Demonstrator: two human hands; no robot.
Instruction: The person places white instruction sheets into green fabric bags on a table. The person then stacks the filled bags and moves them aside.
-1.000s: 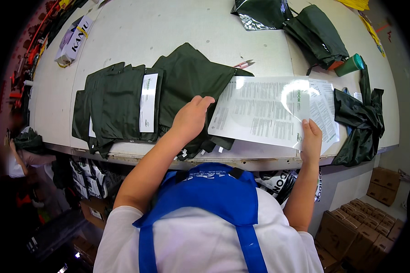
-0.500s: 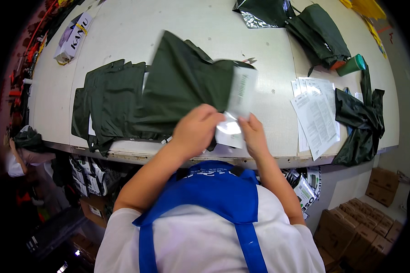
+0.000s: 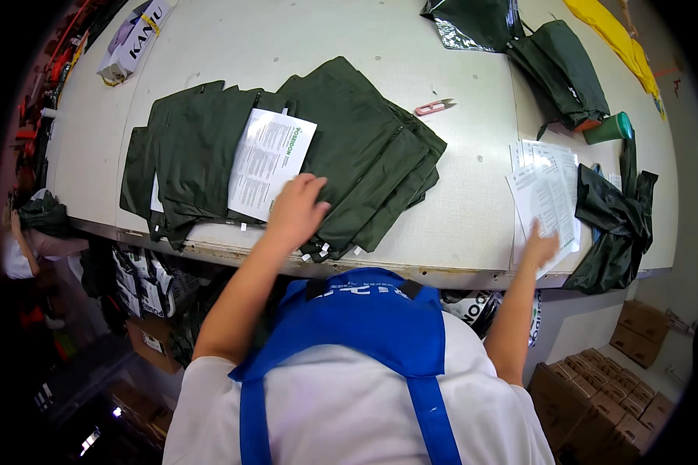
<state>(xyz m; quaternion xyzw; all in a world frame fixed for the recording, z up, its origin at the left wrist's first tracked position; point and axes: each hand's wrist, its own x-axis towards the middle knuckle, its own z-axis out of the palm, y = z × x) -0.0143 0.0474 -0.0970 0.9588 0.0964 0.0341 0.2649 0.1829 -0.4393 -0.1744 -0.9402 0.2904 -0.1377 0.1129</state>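
My left hand point(image 3: 296, 208) lies flat, fingers spread, on the near edge of a stack of dark green folded garments point(image 3: 357, 147) at the table's front. A white printed leaflet point(image 3: 271, 161) rests on the garments just left of that hand. A second pile of the same green garments point(image 3: 182, 155) lies further left, partly under the leaflet. My right hand point(image 3: 540, 246) presses on the near end of a stack of white printed sheets point(image 3: 547, 194) near the table's right front edge. Neither hand grips anything.
Small pink snips point(image 3: 434, 107) lie on the white table point(image 3: 457, 225) behind the garments. More green bags point(image 3: 562, 70), a green cup point(image 3: 609, 128), a crumpled green piece point(image 3: 616, 225) and yellow fabric point(image 3: 613, 35) sit at right. A printed box point(image 3: 132, 39) is far left; cardboard boxes point(image 3: 605, 387) stand below.
The leaflet I held in both hands now lies on the green garments. The lifted garment is down flat. My right hand has moved right onto the sheet stack.
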